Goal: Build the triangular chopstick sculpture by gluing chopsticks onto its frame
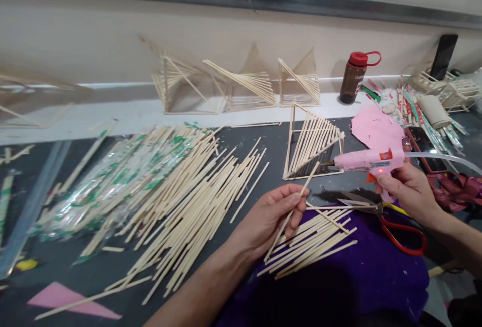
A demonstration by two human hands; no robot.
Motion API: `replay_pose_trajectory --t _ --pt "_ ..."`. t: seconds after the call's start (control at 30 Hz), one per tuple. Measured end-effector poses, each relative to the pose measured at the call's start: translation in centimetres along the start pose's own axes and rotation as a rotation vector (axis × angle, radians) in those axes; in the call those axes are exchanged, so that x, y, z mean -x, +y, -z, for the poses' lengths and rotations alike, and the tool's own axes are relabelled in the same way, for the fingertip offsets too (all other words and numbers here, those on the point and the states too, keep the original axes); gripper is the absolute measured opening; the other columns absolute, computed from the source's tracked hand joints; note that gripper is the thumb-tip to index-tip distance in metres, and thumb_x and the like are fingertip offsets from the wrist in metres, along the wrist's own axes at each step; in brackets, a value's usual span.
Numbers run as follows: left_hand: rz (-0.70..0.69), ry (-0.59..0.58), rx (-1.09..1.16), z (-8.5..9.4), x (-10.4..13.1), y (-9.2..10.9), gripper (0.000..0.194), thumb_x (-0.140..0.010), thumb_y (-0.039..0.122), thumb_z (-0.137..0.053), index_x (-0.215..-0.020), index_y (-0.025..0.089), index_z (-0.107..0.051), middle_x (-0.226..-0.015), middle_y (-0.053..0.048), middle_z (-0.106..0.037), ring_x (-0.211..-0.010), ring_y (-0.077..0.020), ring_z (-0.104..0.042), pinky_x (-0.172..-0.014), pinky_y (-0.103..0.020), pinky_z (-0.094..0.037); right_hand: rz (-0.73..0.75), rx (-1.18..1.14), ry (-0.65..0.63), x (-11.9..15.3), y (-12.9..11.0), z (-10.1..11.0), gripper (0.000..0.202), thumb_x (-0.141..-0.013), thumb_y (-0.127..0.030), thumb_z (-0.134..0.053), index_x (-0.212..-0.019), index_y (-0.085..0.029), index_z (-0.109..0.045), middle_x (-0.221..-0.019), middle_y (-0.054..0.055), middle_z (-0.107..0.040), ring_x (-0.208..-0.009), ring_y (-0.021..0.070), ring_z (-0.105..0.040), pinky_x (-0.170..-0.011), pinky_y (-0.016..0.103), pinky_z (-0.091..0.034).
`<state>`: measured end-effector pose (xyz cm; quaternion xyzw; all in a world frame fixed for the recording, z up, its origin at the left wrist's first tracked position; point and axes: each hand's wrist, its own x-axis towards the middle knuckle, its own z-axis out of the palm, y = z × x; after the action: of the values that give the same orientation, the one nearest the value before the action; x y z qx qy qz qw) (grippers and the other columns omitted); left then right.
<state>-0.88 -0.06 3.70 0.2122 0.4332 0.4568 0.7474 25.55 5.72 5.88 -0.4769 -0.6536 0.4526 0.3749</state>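
My left hand (280, 211) pinches a thin wooden stick (309, 177), probably a chopstick, which slants up to the right. In my right hand (408, 191) is a pink hot glue gun (371, 160), its nozzle pointing left and close to the stick's upper end; I cannot tell whether they touch. A clear glue stick (444, 156) runs out of the gun's rear. Just behind the nozzle stands a stick frame (312, 141) with a slanted row of slats. Below my hands, several short sticks (312, 246) lie on a purple cloth (339, 287), beside red-handled scissors (404, 249).
Loose sticks (203, 206) and plastic-wrapped ones (124, 181) spread over the dark table's left. Along the wall stand more stick frames (244, 83) and a red-capped bottle (353, 78). A pink sheet (376, 128), wrappers (410, 106) and a propped phone (444, 57) are at the right.
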Motion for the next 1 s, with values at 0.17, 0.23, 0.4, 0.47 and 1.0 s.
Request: replay_pose_trajectory --t 0.17,0.23,0.4,0.47,1.0 --pt "-0.007 0.008 0.010 0.0 0.0 -0.3 0.030 -0.063 0.030 -0.084 -0.081 0.012 -0.067 -0.056 0.003 -0.061 -0.035 -0.0033 -0.044 -0.031 -0.012 -0.035 0.005 0.061 -0.002 -0.1 0.6 0.0 0.035 -0.079 -0.050 -0.067 -0.073 -0.015 -0.062 -0.058 0.002 -0.064 -0.043 0.0102 -0.053 -0.039 0.021 -0.037" --pt "-0.013 0.018 0.008 0.0 0.0 -0.2 0.031 -0.063 0.031 -0.085 -0.081 0.012 -0.068 -0.056 0.003 -0.061 -0.035 -0.0033 -0.044 -0.031 -0.012 -0.035 -0.013 0.062 -0.004 -0.1 0.6 -0.1 0.034 -0.080 -0.049 -0.066 -0.080 -0.016 -0.063 -0.061 0.003 -0.067 -0.047 0.0114 -0.056 -0.042 0.021 -0.040" --pt "-0.035 0.046 0.006 0.0 0.1 0.0 0.032 -0.061 0.032 -0.086 -0.079 0.013 -0.068 -0.055 0.003 -0.061 -0.034 -0.0028 -0.043 -0.030 -0.011 -0.034 -0.094 -0.086 -0.062 -0.6 -0.7 -0.6 0.035 -0.083 -0.050 -0.063 -0.090 -0.016 -0.059 -0.063 0.003 -0.068 -0.048 0.0100 -0.056 -0.043 0.020 -0.039" --pt "-0.037 0.057 0.003 0.0 0.2 0.1 0.033 -0.059 0.032 -0.087 -0.079 0.013 -0.068 -0.055 0.004 -0.061 -0.033 -0.0026 -0.043 -0.030 -0.011 -0.034 -0.159 -0.200 -0.106 -0.9 -1.0 -0.8 0.037 -0.081 -0.052 -0.063 -0.090 -0.016 -0.057 -0.066 0.003 -0.067 -0.048 0.0099 -0.058 -0.041 0.019 -0.038" --pt "-0.088 0.021 0.031 0.1 0.3 -0.5 0.029 -0.065 0.032 -0.083 -0.080 0.014 -0.067 -0.058 0.004 -0.061 -0.034 -0.0021 -0.043 -0.030 -0.011 -0.033 -0.078 -0.235 -0.206 -0.5 -0.8 -1.1 0.033 -0.087 -0.048 -0.060 -0.094 -0.016 -0.056 -0.060 -0.002 -0.061 -0.047 0.0079 -0.053 -0.043 0.019 -0.037"
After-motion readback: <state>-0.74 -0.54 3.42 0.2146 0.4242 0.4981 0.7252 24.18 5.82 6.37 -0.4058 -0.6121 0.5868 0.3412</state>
